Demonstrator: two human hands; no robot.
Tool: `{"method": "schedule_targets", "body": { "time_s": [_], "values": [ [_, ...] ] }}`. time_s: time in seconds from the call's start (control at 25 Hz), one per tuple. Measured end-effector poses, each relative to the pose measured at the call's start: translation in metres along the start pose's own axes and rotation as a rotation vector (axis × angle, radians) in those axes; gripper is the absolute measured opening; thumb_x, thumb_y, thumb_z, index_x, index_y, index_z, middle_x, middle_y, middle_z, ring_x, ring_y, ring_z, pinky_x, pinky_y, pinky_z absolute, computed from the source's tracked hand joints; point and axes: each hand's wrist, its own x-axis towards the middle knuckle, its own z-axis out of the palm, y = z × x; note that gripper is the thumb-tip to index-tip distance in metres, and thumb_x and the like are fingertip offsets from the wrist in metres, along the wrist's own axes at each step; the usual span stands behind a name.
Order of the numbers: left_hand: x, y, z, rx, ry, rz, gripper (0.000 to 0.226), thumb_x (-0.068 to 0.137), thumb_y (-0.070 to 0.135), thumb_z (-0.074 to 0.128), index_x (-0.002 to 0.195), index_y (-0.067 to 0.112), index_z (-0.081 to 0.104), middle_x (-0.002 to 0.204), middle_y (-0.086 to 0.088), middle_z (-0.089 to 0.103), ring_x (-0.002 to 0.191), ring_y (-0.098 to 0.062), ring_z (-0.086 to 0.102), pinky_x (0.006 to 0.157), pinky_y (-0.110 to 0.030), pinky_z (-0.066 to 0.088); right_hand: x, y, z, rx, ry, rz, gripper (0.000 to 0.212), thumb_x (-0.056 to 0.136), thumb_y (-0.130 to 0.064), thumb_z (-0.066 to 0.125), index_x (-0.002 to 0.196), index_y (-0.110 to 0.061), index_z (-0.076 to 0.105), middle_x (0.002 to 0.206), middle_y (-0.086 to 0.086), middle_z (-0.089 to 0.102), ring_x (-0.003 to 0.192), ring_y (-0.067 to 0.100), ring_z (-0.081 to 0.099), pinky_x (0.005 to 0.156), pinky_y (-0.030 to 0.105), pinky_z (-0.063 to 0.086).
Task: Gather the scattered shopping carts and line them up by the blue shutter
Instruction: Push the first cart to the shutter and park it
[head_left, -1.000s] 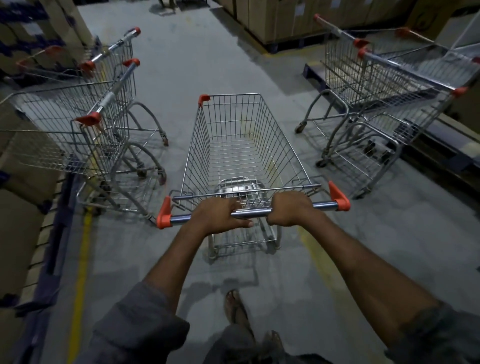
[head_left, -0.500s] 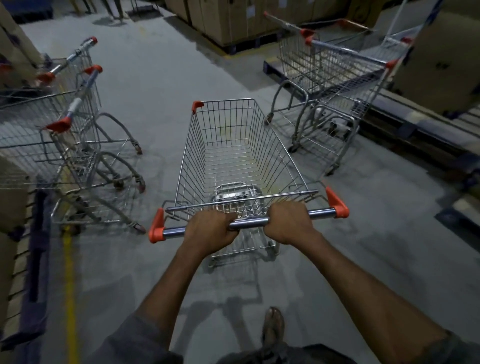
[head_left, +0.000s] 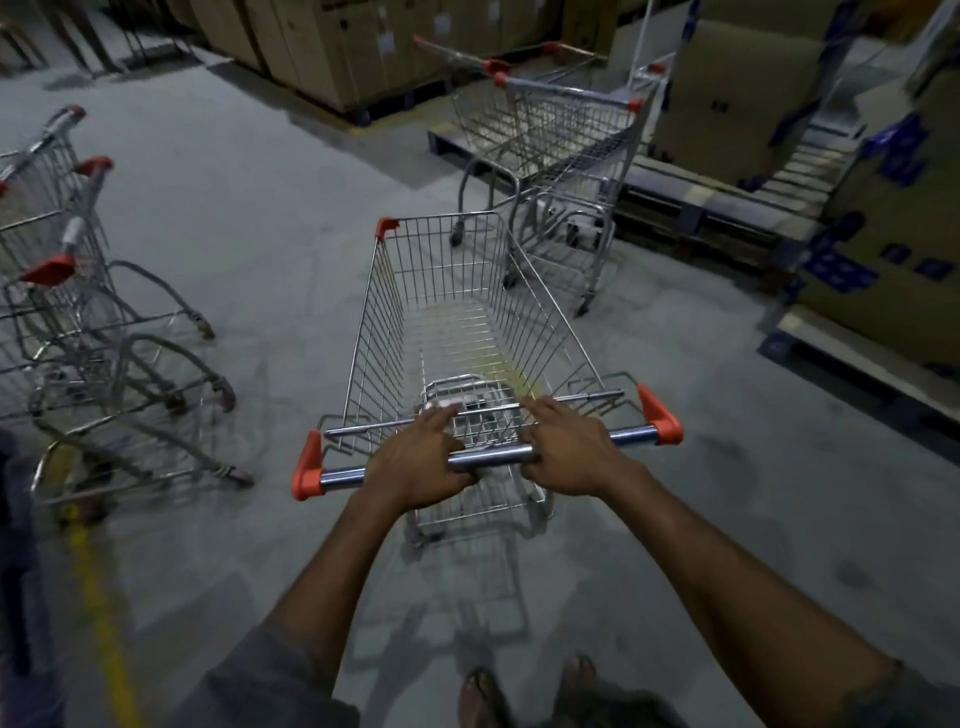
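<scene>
Shopping cart (head_left: 457, 322), a chrome wire one with nothing in its basket, stands on the grey concrete floor (head_left: 260, 208) in the middle of the aisle, straight ahead of the person and nose pointing away. Both hands are on its handle (head_left: 493, 457), a chrome bar with an orange end cap (head_left: 306, 465) at each end. The left hand (head_left: 415, 467) lies over the bar left of centre, with its fingers (head_left: 439, 415) stretched forward towards the folded child-seat flap (head_left: 462, 400) and its thumb hooked under the bar. The right hand (head_left: 569, 452) holds the bar just right of centre in the same way, with its fingers (head_left: 540, 410) reaching forward over it and its thumb tucked below. The two hands sit near each other with a short bare stretch of bar between them.

At the left edge, two more carts (head_left: 62, 291) stand nested one inside the other, blurred, with a yellow floor line (head_left: 104, 613) running below them. Ahead and to the right, another nested pair (head_left: 550, 140) stands just beside a low pallet (head_left: 701, 208), close to the front right corner of the held cart. Stacked cardboard boxes (head_left: 332, 47) line the far side, and a large carton (head_left: 737, 93) sits on the right. Sandalled feet (head_left: 483, 696) and a grey sleeve (head_left: 270, 686) show at the bottom edge
</scene>
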Motion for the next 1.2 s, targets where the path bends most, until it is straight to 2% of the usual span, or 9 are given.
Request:
{"method": "schedule_targets", "body": {
  "time_s": [0.12,0.32,0.44,0.56,0.72,0.84,0.96,1.12,1.2],
  "values": [
    [-0.025,0.023,0.008,0.019,0.028,0.029,0.051,0.083,0.068,0.059,0.115,0.031,0.074,0.166,0.009,0.027,0.149,-0.016,0.031,0.103,-0.041,0.048,-0.033,-0.004,0.007,0.053,-0.019,0.062,0.044,0.079,-0.051,0.063,0.119,-0.033,0.071,0.168,-0.008,0.020,0.151,0.018,0.021,0.104,0.050,0.043],
    [-0.065,0.058,0.026,0.109,0.055,0.062,0.056,0.083,0.072,0.053,0.125,0.036,0.066,0.163,0.013,0.031,0.147,-0.015,0.033,0.098,-0.042,0.053,-0.095,-0.010,0.022,0.062,0.017,0.119,0.039,0.078,-0.043,0.064,0.111,-0.025,0.074,0.165,-0.002,0.026,0.151,0.019,0.022,0.104,0.048,0.044],
    [-0.090,0.082,0.036,0.067,0.044,0.075,0.079,0.081,0.067,0.059,0.152,0.041,0.036,0.162,0.011,0.034,0.145,-0.018,0.037,0.101,-0.043,0.052,-0.136,-0.014,0.033,0.051,0.057,0.138,0.037,0.077,-0.038,0.064,0.108,-0.020,0.074,0.163,0.000,0.031,0.149,0.021,0.024,0.099,0.048,0.048],
    [-0.114,0.107,0.046,0.023,0.037,0.057,0.099,0.079,0.064,0.063,0.161,0.038,0.013,0.161,0.005,0.038,0.143,-0.023,0.041,0.101,-0.045,0.052,-0.175,-0.015,0.042,0.061,0.070,0.157,0.035,0.076,-0.036,0.065,0.106,-0.020,0.075,0.162,0.000,0.033,0.148,0.022,0.026,0.098,0.049,0.049],
    [-0.142,0.138,0.059,0.049,-0.010,0.083,0.098,0.081,0.071,0.059,0.161,0.030,0.022,0.165,0.006,0.031,0.148,-0.022,0.033,0.111,-0.045,0.044,-0.225,-0.020,0.051,0.070,0.042,0.225,0.032,0.075,-0.035,0.067,0.102,-0.019,0.075,0.164,-0.003,0.030,0.148,0.019,0.026,0.097,0.046,0.050],
    [-0.161,0.157,0.067,0.044,-0.011,0.152,0.097,0.082,0.070,0.060,0.161,0.028,0.024,0.165,0.005,0.030,0.149,-0.022,0.033,0.114,-0.044,0.041,-0.260,-0.023,0.058,0.090,0.038,0.271,0.046,0.075,-0.033,0.068,0.118,-0.016,0.068,0.164,-0.003,0.029,0.149,0.017,0.026,0.099,0.044,0.048],
    [-0.181,0.166,0.074,0.068,-0.017,0.235,0.094,0.084,0.067,0.060,0.162,0.031,0.021,0.166,0.005,0.029,0.149,-0.024,0.032,0.114,-0.043,0.040,-0.288,-0.034,0.069,0.113,0.075,0.329,0.072,0.074,-0.034,0.069,0.141,-0.015,0.049,0.160,0.001,0.033,0.145,0.021,0.034,0.103,0.046,0.048],
    [-0.198,0.163,0.078,0.112,-0.060,0.353,0.093,0.084,0.062,0.062,0.161,0.033,0.019,0.166,0.006,0.028,0.149,-0.027,0.032,0.114,-0.045,0.039,-0.323,-0.062,0.090,0.177,0.150,0.413,0.077,0.072,-0.034,0.071,0.142,-0.020,0.041,0.146,-0.001,0.045,0.133,0.021,0.045,0.092,0.040,0.050],
    [-0.206,0.161,0.080,0.157,-0.052,0.415,0.094,0.081,0.063,0.061,0.160,0.033,0.022,0.165,0.006,0.031,0.147,-0.026,0.036,0.113,-0.045,0.038,-0.338,-0.076,0.097,0.201,0.178,0.439,0.086,0.074,-0.034,0.069,0.151,-0.025,0.032,0.152,-0.002,0.041,0.139,0.021,0.040,0.095,0.042,0.049]
  ]
}}
